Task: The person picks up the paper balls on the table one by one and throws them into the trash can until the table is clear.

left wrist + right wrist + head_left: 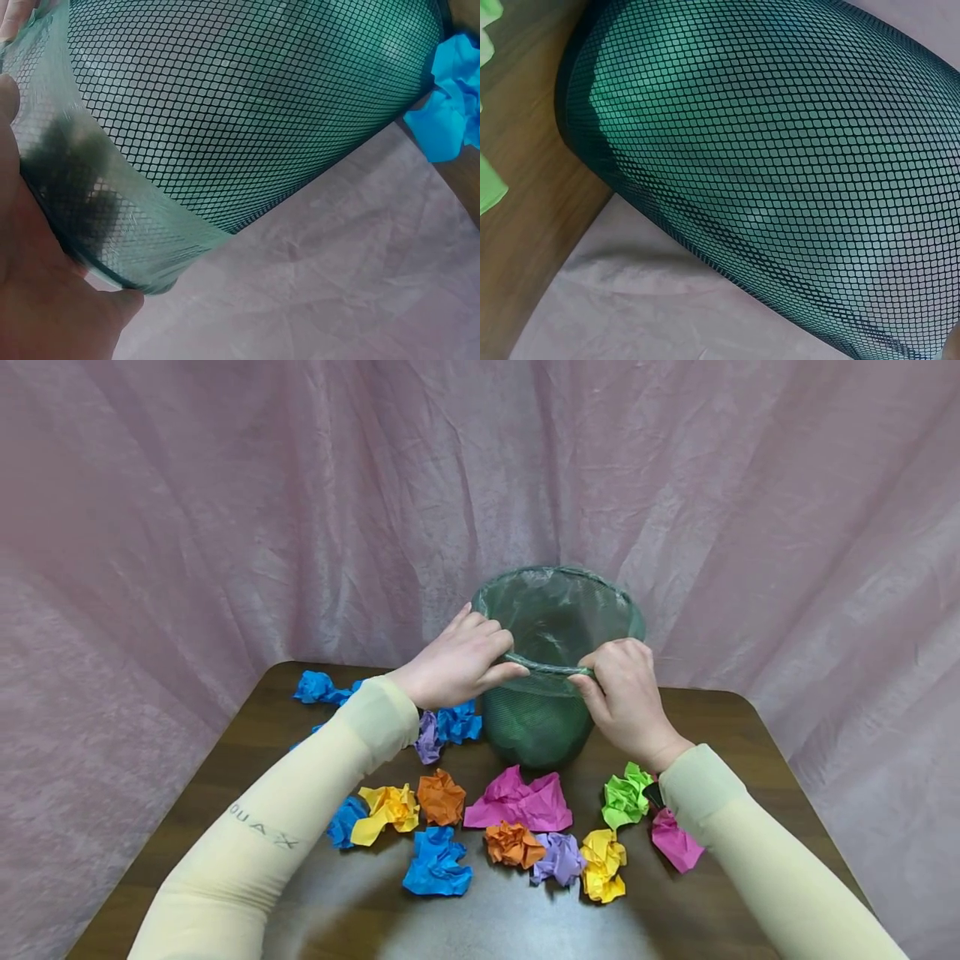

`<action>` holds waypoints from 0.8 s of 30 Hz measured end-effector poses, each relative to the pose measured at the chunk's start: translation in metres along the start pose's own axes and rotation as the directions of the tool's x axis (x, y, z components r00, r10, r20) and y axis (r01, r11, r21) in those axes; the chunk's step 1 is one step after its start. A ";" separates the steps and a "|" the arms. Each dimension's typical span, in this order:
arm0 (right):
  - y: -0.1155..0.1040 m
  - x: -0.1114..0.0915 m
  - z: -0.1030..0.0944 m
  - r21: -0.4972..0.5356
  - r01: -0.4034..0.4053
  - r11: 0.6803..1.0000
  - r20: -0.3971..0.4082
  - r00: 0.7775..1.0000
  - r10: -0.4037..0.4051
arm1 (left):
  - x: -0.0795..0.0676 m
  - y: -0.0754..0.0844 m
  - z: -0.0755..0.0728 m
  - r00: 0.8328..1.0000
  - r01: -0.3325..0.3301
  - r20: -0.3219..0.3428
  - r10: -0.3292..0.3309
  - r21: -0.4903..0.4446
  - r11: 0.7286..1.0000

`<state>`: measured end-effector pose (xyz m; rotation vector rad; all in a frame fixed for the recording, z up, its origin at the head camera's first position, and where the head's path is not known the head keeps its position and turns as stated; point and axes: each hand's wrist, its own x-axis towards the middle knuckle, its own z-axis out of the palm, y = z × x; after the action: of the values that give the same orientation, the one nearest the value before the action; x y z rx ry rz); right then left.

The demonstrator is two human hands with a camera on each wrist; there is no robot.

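1. Mesh bin (536, 727) — standing toward the far side of the bench (510, 935), in front of you; a thin, see-through green liner (142, 217) laps outward over its rim (551, 669).
2. Your left hand (465, 656): grip clamped on the lined rim at its near left, probably to hold the plastic taut and seated.
3. Your right hand (622, 697): grip clamped likewise at the near right; the spacing suggests an even pull, with a short stretch of rim showing between both hands.
4. Crumpled papers (519, 802) — scattered in several colours, mostly before and left of the bin, apparently leaving your reach to the rim unobstructed.
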<state>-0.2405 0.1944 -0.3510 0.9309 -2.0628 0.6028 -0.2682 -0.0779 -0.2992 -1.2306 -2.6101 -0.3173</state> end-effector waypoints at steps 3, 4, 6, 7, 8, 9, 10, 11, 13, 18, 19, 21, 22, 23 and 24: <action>-0.003 0.002 0.004 0.007 0.002 1.000 -0.009 1.000 -0.002 | -0.005 -0.001 -0.002 1.000 0.006 -0.002 -0.006 -0.004 1.000; -0.004 0.002 0.005 0.007 0.001 1.000 -0.006 1.000 -0.001 | -0.006 -0.002 -0.002 1.000 0.007 -0.002 -0.007 -0.004 1.000; -0.005 0.004 0.006 0.010 0.001 1.000 -0.003 1.000 -0.001 | -0.008 -0.003 -0.003 1.000 0.007 -0.003 -0.007 -0.004 1.000; -0.006 0.004 0.007 0.012 0.000 1.000 0.000 1.000 0.000 | -0.010 -0.004 -0.003 1.000 0.007 -0.003 -0.007 -0.006 1.000; -0.006 0.004 0.008 0.013 -0.001 1.000 0.003 1.000 0.000 | -0.011 -0.004 -0.004 1.000 0.004 -0.003 -0.004 -0.006 1.000; -0.007 0.004 0.008 0.014 -0.001 1.000 0.007 1.000 0.001 | -0.012 -0.005 -0.004 1.000 0.003 -0.003 -0.003 -0.007 1.000; -0.007 0.005 0.009 0.014 -0.002 1.000 0.007 1.000 0.002 | -0.013 -0.005 -0.004 1.000 0.005 -0.001 -0.005 -0.009 1.000; -0.008 0.005 0.010 0.015 -0.002 1.000 0.008 1.000 0.002 | -0.015 -0.006 -0.005 1.000 0.007 0.002 -0.007 -0.011 1.000; -0.009 0.005 0.012 0.014 -0.004 1.000 0.012 1.000 0.004 | -0.017 -0.006 -0.006 1.000 0.012 0.004 -0.012 -0.013 1.000; -0.011 0.007 0.016 0.012 0.000 1.000 0.011 1.000 0.000 | -0.021 -0.009 -0.007 1.000 0.013 0.000 -0.013 -0.009 1.000; -0.011 0.008 0.017 0.013 0.001 1.000 0.011 1.000 -0.001 | -0.022 -0.010 -0.007 1.000 0.012 -0.002 -0.012 -0.007 1.000; -0.012 0.008 0.018 0.015 0.005 1.000 0.012 1.000 -0.005 | -0.024 -0.011 -0.007 1.000 0.009 -0.006 -0.009 -0.007 1.000; -0.013 0.009 0.019 0.016 0.006 1.000 0.015 1.000 -0.006 | -0.025 -0.011 -0.008 1.000 0.008 -0.008 -0.008 -0.007 1.000; -0.013 0.009 0.020 0.018 0.007 1.000 0.016 1.000 -0.007 | -0.026 -0.012 -0.008 1.000 0.006 -0.010 -0.006 -0.007 1.000; -0.014 0.009 0.021 0.022 0.007 1.000 0.015 1.000 -0.008 | -0.027 -0.013 -0.008 1.000 0.004 -0.012 -0.004 -0.008 1.000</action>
<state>-0.2436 0.1680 -0.3543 0.9582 -2.0694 0.6171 -0.2604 -0.1076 -0.3009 -1.2220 -2.6041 -0.3359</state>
